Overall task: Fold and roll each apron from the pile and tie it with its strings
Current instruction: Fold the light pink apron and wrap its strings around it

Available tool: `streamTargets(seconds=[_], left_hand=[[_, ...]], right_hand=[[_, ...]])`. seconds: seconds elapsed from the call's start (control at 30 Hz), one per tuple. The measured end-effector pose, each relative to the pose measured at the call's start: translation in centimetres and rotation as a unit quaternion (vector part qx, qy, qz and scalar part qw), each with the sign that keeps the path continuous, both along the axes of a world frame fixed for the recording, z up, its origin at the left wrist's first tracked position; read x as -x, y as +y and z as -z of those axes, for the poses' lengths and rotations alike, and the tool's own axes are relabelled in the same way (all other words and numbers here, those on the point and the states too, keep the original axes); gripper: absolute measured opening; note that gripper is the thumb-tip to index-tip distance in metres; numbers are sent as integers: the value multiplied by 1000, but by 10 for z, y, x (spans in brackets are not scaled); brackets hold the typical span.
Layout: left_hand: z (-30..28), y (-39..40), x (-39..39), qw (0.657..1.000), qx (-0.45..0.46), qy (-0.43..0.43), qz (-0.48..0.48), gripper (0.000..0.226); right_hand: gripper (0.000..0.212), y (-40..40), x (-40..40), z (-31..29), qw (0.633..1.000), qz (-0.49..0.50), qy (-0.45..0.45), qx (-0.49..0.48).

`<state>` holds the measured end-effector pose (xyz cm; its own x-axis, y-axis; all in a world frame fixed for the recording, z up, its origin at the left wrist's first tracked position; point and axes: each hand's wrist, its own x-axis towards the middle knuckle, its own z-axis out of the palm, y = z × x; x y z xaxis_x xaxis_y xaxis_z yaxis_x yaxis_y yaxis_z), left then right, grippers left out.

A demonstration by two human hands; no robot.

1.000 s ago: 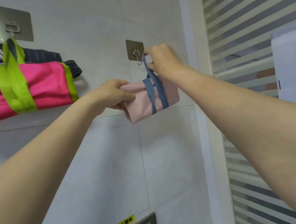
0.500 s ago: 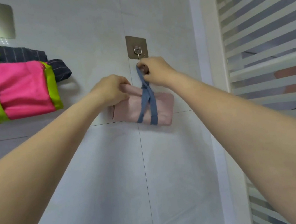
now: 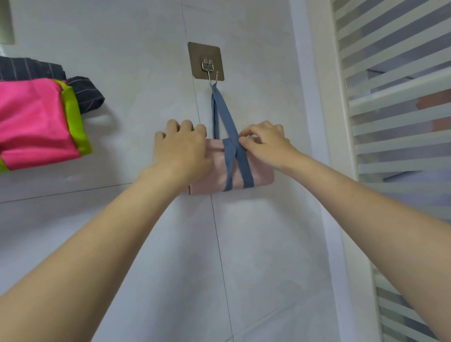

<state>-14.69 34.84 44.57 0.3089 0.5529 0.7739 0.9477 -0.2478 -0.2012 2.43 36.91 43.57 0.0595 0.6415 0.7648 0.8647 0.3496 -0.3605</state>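
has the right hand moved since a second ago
Yes. The right hand has dropped from the wall hook down to the pink apron roll.

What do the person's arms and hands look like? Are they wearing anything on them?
Both arms are bare all the way up the picture: no sleeves show. The left hand and right hand wear no gloves, and no rings, watch or bracelets can be seen. The fingernails look short and plain.
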Motion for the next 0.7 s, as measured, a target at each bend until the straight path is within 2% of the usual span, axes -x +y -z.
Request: streamTargets(seconds=[0.1, 0.3, 0.43, 0.6, 0.7], left_hand=[[-3, -1, 8, 998, 34, -33, 39, 42], [-4, -6, 16, 996, 62, -26, 51, 54], [-2, -10, 15, 997, 21, -33, 63, 49], [17, -24, -3, 981, -49, -60, 180, 32], [53, -36, -28, 966, -11, -45, 253, 33]], right_hand=[[32, 2, 2, 2, 1000, 5, -18, -4], [38, -1, 1, 4, 999, 19, -21, 18], [37, -7, 4, 2, 999, 24, -28, 2], [34, -30, 2, 8, 998, 39, -20, -42], [31, -60, 2, 34, 997, 64, 6, -33]])
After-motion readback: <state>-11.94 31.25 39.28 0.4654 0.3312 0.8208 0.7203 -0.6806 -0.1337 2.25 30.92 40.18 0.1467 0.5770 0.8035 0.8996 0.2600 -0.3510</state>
